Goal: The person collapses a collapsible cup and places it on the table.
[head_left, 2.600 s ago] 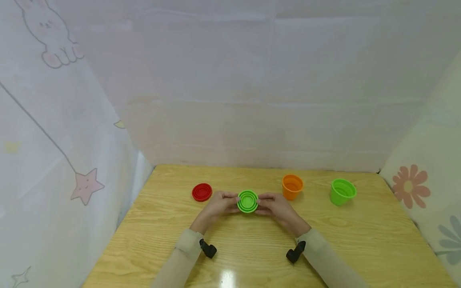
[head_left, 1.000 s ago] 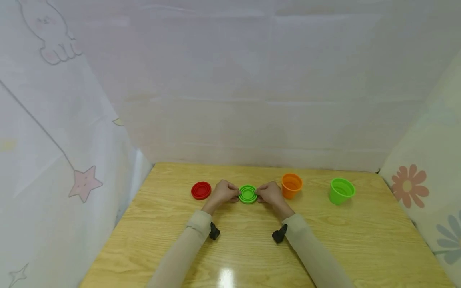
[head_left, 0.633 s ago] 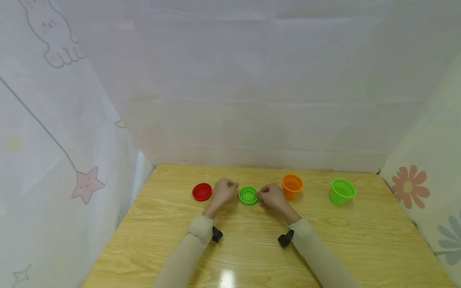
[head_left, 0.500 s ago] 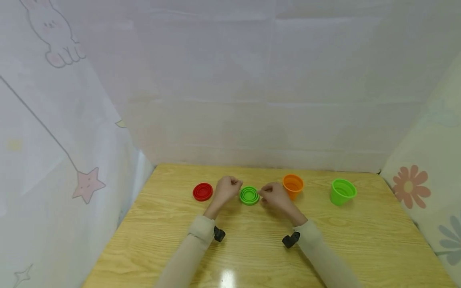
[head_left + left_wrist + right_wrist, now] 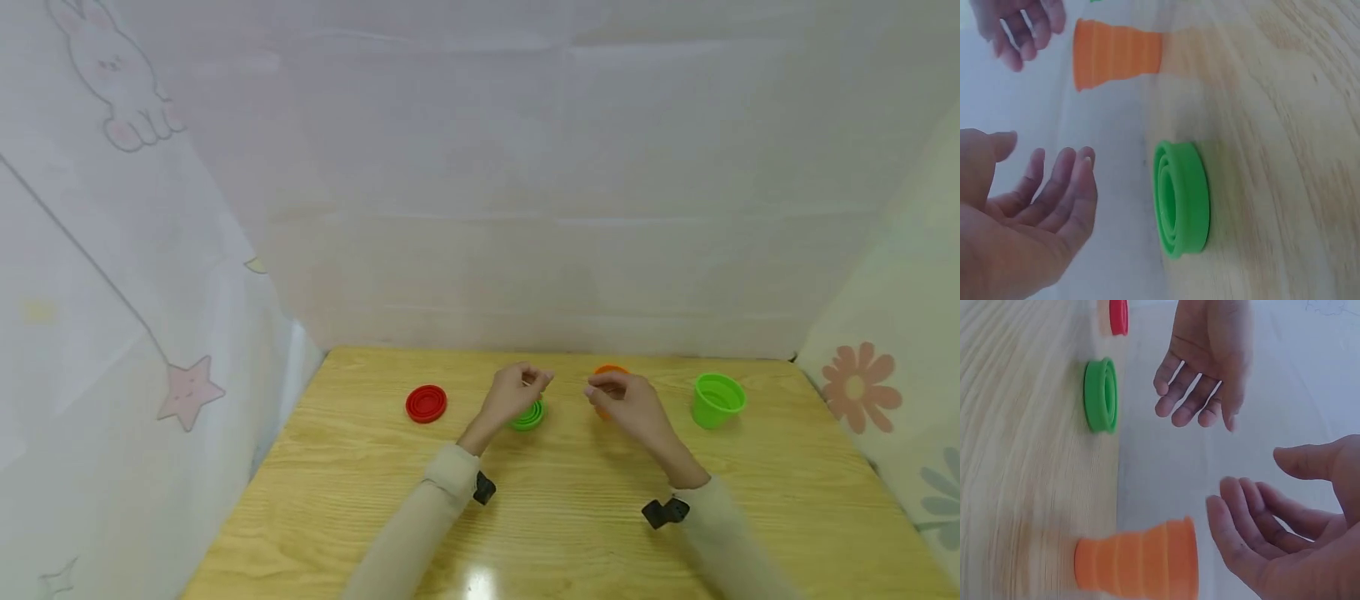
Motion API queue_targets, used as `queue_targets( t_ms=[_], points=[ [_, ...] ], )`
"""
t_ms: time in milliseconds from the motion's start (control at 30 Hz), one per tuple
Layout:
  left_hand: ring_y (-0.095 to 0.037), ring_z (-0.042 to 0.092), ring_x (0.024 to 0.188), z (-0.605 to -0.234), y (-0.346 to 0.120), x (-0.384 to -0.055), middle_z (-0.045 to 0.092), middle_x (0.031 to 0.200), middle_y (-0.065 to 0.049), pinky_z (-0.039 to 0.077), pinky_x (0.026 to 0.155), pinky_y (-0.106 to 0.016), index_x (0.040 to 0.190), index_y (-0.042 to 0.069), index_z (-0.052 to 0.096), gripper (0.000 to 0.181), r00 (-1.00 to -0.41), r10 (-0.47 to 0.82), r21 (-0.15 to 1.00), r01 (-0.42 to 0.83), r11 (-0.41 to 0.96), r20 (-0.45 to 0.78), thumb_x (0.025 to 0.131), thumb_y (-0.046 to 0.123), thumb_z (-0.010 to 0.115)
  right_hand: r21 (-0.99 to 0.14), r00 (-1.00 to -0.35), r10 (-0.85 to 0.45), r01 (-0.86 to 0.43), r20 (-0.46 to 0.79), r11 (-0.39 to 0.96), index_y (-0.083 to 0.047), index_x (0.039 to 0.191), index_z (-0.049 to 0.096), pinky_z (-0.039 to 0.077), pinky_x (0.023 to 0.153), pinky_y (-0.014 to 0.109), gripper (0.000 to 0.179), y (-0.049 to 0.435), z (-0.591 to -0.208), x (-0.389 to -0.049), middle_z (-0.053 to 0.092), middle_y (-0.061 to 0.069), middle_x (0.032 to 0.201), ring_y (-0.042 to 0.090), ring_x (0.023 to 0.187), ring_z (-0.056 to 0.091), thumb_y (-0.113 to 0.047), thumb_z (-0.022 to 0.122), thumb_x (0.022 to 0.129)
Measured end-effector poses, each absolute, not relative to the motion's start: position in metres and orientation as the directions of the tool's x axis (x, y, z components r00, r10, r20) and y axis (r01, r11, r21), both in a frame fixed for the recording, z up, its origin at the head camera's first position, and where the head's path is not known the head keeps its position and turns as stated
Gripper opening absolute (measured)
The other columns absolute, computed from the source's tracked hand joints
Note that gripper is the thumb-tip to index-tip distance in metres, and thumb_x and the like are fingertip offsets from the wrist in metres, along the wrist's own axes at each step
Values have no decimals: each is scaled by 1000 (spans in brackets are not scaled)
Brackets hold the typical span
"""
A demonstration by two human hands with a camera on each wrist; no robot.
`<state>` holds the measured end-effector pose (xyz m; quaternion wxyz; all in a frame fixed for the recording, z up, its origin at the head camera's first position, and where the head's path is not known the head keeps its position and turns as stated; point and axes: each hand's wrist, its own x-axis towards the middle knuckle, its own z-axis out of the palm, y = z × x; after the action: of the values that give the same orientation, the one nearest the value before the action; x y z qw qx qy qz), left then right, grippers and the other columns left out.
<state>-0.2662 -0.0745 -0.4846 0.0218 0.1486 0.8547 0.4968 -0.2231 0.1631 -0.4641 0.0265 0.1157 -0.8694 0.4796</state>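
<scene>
My left hand hovers above a flattened green collapsible cup, hiding part of it in the head view. Its fingers are loosely bent and hold nothing, with a gap between thumb and fingertips. The left wrist view shows this green cup flat on the wood, apart from the hand. In front of an expanded orange collapsible cup is my right hand, raised, relaxed and holding nothing. The right wrist view has the orange cup standing on the table, just beside the fingertips.
A flattened red collapsible cup lies on the wooden table to the left. Toward the right stands an expanded green cup. Printed white cloth hangs behind and at both sides.
Both hands earlier held the flattened green cup by its sides, then set it on the table and let go. Since then both have risen and moved right, the right hand reaching the orange cup.
</scene>
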Motion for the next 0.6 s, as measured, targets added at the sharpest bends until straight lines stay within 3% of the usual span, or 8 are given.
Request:
queue_targets(
  t_ms=[67, 133, 200, 300, 367, 600],
  points=[
    [-32, 75, 102, -485, -64, -269, 77, 112, -12, 65, 82, -34, 119, 9, 73, 40, -947, 295, 838, 263, 479, 128, 107, 45, 60, -813, -969, -129, -246, 209, 528, -4, 126, 73, 65, 90, 45, 36, 172, -466, -222, 77, 16, 119, 30, 106, 74, -31, 70, 103],
    [-25, 74, 105, -486, -56, -271, 77, 115, -6, 64, 88, -34, 124, 13, 73, 42, -941, 309, 817, 283, 503, 136, 106, 48, 61, -801, -959, -98, -275, 264, 532, -4, 126, 73, 64, 94, 41, 36, 179, -468, -222, 76, 17, 123, 34, 112, 72, -32, 71, 103],
    [-20, 72, 109, -487, -48, -273, 75, 121, -5, 64, 91, -34, 131, 14, 70, 46, -938, 323, 808, 286, 515, 126, 103, 50, 64, -805, -951, -75, -295, 300, 514, -2, 128, 72, 62, 100, 47, 40, 185, -471, -223, 74, 19, 126, 38, 116, 70, -32, 72, 102],
    [-23, 70, 114, -490, -40, -276, 72, 127, -8, 63, 91, -32, 141, 12, 64, 57, -928, 360, 812, 282, 511, 95, 99, 50, 71, -810, -946, -47, -300, 321, 504, 0, 134, 68, 59, 106, 51, 46, 194, -477, -225, 69, 23, 135, 43, 125, 65, -31, 74, 100],
    [-28, 69, 119, -492, -36, -277, 69, 133, -11, 63, 93, -33, 147, 12, 59, 64, -921, 385, 828, 268, 492, 69, 96, 47, 76, -815, -948, -35, -289, 315, 502, 1, 137, 65, 52, 110, 63, 51, 200, -481, -229, 65, 25, 140, 47, 132, 59, -31, 76, 99],
    [-37, 64, 129, -502, -23, -280, 62, 145, -20, 62, 101, -41, 154, 12, 51, 75, -911, 411, 881, 217, 421, 27, 92, 39, 83, -832, -977, -62, -208, 206, 515, 3, 147, 55, 46, 116, 64, 66, 220, -502, -246, 54, 28, 153, 48, 141, 50, -40, 73, 100]
  ],
)
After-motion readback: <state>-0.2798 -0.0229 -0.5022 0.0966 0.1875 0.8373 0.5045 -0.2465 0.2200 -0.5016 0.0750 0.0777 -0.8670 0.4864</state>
